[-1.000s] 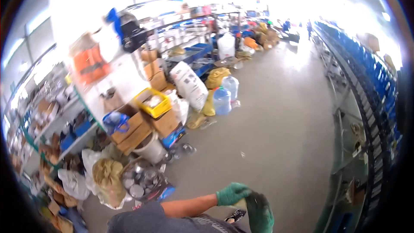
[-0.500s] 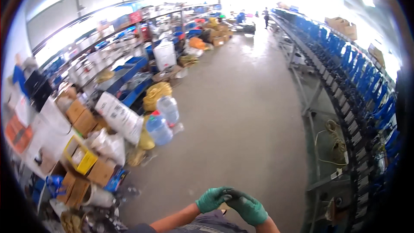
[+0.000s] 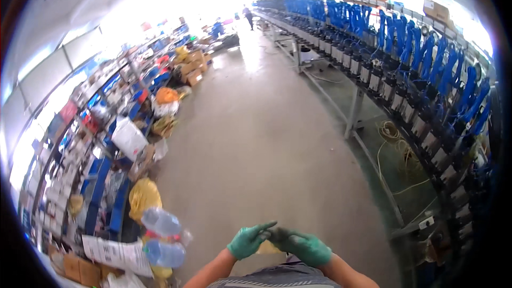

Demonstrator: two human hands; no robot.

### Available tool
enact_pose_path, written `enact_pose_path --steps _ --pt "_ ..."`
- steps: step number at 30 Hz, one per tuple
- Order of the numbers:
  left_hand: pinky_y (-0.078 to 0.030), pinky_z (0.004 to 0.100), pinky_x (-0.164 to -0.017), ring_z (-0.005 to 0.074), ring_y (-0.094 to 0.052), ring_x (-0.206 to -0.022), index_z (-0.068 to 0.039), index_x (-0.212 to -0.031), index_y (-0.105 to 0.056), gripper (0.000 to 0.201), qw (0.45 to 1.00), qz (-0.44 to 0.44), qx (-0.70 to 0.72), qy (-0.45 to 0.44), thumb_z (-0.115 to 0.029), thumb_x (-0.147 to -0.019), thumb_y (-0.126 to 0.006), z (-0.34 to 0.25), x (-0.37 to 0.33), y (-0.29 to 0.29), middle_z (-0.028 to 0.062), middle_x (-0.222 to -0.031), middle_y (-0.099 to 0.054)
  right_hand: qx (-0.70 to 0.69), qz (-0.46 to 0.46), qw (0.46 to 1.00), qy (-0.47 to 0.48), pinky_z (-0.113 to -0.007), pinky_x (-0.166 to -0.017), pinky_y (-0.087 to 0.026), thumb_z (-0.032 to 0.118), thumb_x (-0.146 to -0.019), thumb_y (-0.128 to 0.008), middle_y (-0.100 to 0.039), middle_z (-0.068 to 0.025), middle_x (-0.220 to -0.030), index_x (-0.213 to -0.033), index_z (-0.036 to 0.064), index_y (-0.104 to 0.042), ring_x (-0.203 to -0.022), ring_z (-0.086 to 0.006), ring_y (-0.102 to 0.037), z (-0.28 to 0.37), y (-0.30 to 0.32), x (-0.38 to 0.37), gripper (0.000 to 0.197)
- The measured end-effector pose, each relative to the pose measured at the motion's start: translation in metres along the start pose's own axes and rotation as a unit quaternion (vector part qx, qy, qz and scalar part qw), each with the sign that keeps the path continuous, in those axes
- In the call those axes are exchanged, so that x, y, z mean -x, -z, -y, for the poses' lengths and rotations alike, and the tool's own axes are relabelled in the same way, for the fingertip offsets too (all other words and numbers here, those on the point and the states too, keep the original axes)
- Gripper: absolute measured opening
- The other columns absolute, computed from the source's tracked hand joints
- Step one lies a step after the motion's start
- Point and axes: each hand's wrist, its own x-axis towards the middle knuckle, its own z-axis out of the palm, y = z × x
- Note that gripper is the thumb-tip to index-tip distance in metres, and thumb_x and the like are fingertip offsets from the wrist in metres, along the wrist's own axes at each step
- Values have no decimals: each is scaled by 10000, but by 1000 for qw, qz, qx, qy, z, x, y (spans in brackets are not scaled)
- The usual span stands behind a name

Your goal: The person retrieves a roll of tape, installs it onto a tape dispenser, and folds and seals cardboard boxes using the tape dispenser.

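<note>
Both of my hands wear green gloves and meet in front of my body at the bottom of the view. My left hand [image 3: 247, 241] stretches its fingers to the right, and nothing shows in its grip. Opposite it, my right hand [image 3: 305, 247] points its darkened, outstretched fingers left, close to the left fingertips. Whether the tips touch is hard to make out. No object is visible between the two hands. Below them is grey clothing [image 3: 272, 281].
A long rack of black-and-silver units with blue cable bundles [image 3: 410, 37] runs along the right. Coiled pale cable [image 3: 392, 130] lies beneath it. Clear plastic jugs [image 3: 165, 253], a yellow bag [image 3: 144, 197] and cluttered shelves line the left. A person [image 3: 248, 17] stands far down the aisle floor [image 3: 245, 144].
My view has swung right and moved forward along the aisle. The jugs now sit lower and farther left. My hands stay together, with a gap now showing between the palms.
</note>
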Motion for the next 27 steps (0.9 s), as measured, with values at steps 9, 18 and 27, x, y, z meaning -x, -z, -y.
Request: enact_pose_path --steps 9,18,27 --pt "-553 316 -717 208 -712 -781 -21 -1046 -673 238 965 -239 -64 90 -207 -987 -536 103 -223 151 123 -859 -728 -251 74 964 -36 -287 -855 -489 361 -1011 -531 -653 -45 -1055 -1273 -7 -587 -927 -114 -600 176 69 -290 455" --pt "-553 344 -740 321 -707 -856 -51 -1171 -649 265 999 -7 -46 -5 -57 -911 -594 228 -530 252 184 -910 -702 340 -117 932 -40 -304 -558 -497 351 -958 -595 -675 -43 -730 -842 29 -687 -600 -132 -614 297 243 -556 354" --pt "-544 341 -713 278 -705 -760 -38 -1016 -655 120 991 -7 -102 -84 -61 -919 -588 372 -851 355 155 -861 -709 251 -39 945 207 -334 -1123 -292 162 -1012 -464 -376 -127 -1501 -1466 6 -336 -1363 -232 -380 435 377 -713 497"
